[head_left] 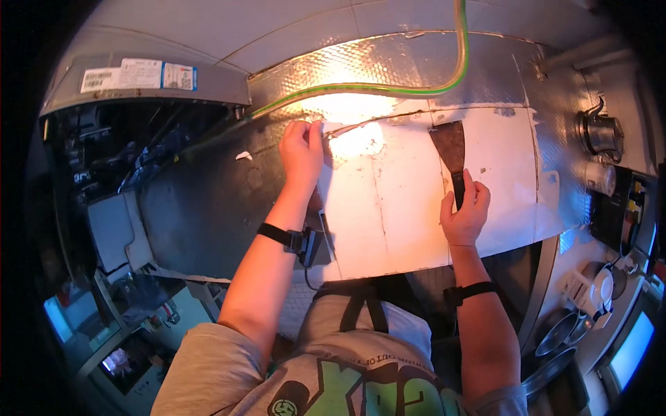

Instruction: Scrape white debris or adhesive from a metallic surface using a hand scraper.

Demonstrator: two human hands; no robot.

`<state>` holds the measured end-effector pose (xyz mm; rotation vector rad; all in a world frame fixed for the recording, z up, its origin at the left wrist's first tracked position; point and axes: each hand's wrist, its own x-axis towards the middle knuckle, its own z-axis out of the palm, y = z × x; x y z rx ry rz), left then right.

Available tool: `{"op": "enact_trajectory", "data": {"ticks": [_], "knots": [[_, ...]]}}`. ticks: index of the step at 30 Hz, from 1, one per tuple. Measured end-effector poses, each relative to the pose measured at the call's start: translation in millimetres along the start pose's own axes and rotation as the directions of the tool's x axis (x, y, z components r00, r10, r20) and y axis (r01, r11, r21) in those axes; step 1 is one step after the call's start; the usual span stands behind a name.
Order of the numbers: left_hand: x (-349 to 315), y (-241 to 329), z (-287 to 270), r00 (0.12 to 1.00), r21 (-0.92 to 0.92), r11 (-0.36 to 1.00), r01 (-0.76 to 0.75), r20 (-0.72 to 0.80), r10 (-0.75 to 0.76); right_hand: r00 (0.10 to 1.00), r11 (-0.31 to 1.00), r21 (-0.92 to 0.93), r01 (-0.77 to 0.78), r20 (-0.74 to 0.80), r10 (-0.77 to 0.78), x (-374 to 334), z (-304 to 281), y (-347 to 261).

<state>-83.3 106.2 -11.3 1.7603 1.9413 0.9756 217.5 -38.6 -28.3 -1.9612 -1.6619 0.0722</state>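
Note:
My right hand (469,209) is closed round the dark handle of a scraper (449,147). Its wide, flared blade points away from me, over a white sheet-like covering (409,201) on the counter. My left hand (303,154) has its fingers curled together beside the far left corner of that covering, where white meets a dark surface. Whatever sits between those fingers is hidden. Cracks, stains and torn edges run through the white covering. On the dark counter part (215,201), left of my left hand, lies a small white scrap (244,156).
Embossed foil (395,66) lines the back wall, crossed by a green-edged clear hose (361,88). A black appliance (139,145) stands at the left. To the right are a metal kettle (602,133), a can (601,178) and, lower down, several pans (555,333).

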Motion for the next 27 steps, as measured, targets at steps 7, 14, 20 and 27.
{"op": "enact_trajectory", "data": {"ticks": [7, 14, 20, 27], "knots": [[-15, -11, -29, 0.987, -0.093, 0.986, 0.139, -0.071, -0.146, 1.000, 1.000, -0.002, 0.009, -0.003, -0.009, -2, 2, 1], [-24, -63, -86, 0.895, -0.234, 0.869, 0.436, 0.014, -0.445, 1.000, 1.000, -0.004, 0.026, -0.016, -0.026, -3, 4, 1], [-35, -32, -117, 0.890, -0.379, 0.805, 0.456, 0.168, -0.425, 0.999, 1.000, 0.006, 0.023, -0.025, -0.023, -3, 3, 1], [-35, 5, -121, 0.925, -0.412, 0.847, 0.335, 0.316, -0.212, 1.000, 1.000, 0.009, -0.008, 0.008, 0.008, -4, 1, 6]]}}
